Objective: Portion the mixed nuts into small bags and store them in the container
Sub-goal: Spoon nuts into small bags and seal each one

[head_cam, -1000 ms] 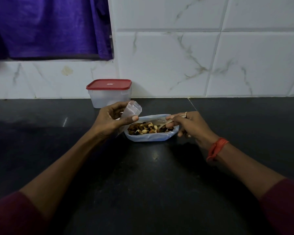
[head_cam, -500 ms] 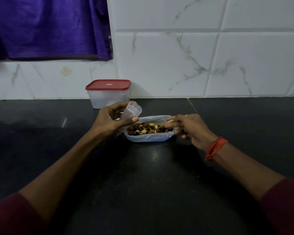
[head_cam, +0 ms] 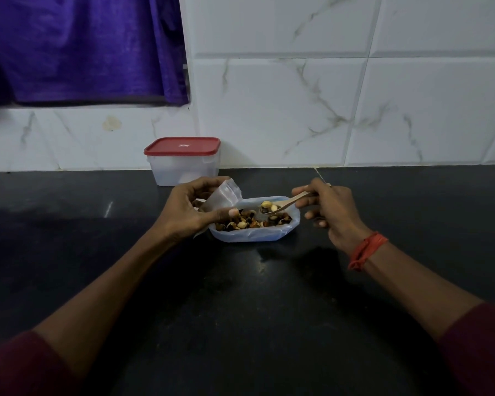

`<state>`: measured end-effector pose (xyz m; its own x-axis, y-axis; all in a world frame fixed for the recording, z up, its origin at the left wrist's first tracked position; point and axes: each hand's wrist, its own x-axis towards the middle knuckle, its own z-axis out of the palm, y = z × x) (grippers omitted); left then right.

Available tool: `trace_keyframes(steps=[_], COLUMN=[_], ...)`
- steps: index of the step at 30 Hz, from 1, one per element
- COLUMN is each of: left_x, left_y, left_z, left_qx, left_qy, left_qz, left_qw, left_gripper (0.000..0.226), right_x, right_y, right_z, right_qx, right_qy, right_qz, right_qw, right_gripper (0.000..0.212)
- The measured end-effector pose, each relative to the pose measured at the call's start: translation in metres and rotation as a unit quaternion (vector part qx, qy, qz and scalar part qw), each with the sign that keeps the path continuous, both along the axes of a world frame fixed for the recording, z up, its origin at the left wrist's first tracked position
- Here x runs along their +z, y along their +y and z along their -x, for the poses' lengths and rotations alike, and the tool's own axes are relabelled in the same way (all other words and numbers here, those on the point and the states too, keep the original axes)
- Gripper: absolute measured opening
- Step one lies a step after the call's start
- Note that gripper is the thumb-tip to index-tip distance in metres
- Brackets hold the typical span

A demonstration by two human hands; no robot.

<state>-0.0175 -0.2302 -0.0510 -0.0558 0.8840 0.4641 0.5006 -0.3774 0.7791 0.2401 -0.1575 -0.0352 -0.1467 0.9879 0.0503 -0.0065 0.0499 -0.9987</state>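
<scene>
Dark counter (head_cam: 240, 310), action at centre of frame.

- Nuts (head_cam: 250, 220): a mixed heap in a shallow bluish tub (head_cam: 255, 235), set between the two hands where either can reach it.
- Left hand (head_cam: 187, 214): thumb and curled fingers pinch a small clear bag (head_cam: 225, 195), held tilted at the tub's left edge. It is likely kept this close so a spoonful travels little and strays fall back into the tub. Whether the bag's mouth is open cannot be told.
- Right hand (head_cam: 330, 212): fingers are closed round the far end of a wooden spoon (head_cam: 282, 205). The spoon's bowl carries a few pale nuts just above the heap and points toward the bag. The long grip keeps the knuckles out of the nuts.
- Container (head_cam: 183, 167): sits back against the tiled wall (head_cam: 297, 110), above and left of the tub, with its red lid (head_cam: 182, 145) on. It is parked out of the scooping path.

Judgement: a scoop is on its way to the bag. No filled bags are visible, so it looks early in the task. The lid must come off before storing.

Purple cloth (head_cam: 77, 47) hangs at upper left.
</scene>
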Motion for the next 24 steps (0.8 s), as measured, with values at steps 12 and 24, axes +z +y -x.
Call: trace_keyframes(steps=[12, 24], left_x=[0.000, 0.003], left_y=[-0.001, -0.004], left_z=[-0.010, -0.019], left_qx=[0.014, -0.004], left_qy=[0.073, 0.051], left_qz=[-0.005, -0.027], left_qw=[0.997, 0.998], left_gripper=[0.073, 0.067], right_x=[0.007, 0.003], right_y=[-0.016, -0.028], right_z=[0.009, 0.015], right_qx=[0.090, 0.223], right_qy=[0.107, -0.029], right_qz=[-0.017, -0.266], right_qw=[0.990, 0.937], right_gripper=[0.025, 0.022])
